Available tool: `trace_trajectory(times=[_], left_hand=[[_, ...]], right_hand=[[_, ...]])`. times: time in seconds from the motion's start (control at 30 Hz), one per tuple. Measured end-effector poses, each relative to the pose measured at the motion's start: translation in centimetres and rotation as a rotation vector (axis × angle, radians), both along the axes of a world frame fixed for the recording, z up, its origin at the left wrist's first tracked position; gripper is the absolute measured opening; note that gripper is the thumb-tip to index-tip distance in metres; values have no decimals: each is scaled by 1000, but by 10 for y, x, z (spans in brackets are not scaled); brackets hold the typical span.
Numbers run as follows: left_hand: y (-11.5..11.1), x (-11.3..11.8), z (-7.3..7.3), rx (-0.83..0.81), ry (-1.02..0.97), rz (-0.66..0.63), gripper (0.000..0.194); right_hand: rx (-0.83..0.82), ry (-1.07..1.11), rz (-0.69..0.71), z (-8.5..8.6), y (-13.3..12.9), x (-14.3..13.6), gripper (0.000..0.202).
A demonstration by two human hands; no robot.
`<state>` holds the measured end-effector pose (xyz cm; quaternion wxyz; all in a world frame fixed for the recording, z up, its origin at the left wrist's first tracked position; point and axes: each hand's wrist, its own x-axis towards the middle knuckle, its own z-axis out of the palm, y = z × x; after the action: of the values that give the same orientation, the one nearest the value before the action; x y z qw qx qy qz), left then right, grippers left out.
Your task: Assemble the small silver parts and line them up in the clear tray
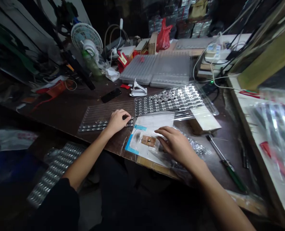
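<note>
My left hand (118, 122) is over the right end of a clear ribbed plastic tray (101, 112). Its thumb and forefinger close on a small shiny metal part, whose exact shape I cannot make out. Rows of metal parts lie along this tray's near edge. My right hand (174, 142) hovers with curved fingers and a gap between thumb and forefinger, nothing visible in them. Just left of those fingertips, a small brown block (148, 141) sits on a white board (146, 153) edged with blue tape. A pile of small metal parts (196, 146) is partly hidden behind my right hand.
A second tray (168, 99) full of metal parts leans beyond the board, near a white block (205, 118). A green-handled screwdriver (233, 175) lies at right. Phone (111, 95), white stand (138, 89), stacked trays (171, 67) and a fan (86, 37) are farther back.
</note>
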<state>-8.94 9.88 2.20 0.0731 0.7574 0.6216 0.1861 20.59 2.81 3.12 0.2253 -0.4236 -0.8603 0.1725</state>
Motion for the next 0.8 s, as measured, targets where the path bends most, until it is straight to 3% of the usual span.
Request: trace_trajectory(times=[0.27, 0.43, 0.53, 0.67, 0.8], left_hand=[[2, -6, 19, -88, 256, 7, 15], [0, 9, 28, -57, 249, -53, 19], [5, 47, 31, -22, 96, -190, 17], [24, 121, 32, 73, -110, -414, 14], [49, 183, 28, 204, -123, -450, 12]], right_hand=[[-295, -255, -39, 18, -6, 27, 10], [-238, -315, -51, 17, -13, 23, 12], [-213, -296, -26, 16, -16, 19, 23], [-220, -233, -15, 13, -16, 20, 27], [-274, -142, 13, 10, -12, 23, 26]])
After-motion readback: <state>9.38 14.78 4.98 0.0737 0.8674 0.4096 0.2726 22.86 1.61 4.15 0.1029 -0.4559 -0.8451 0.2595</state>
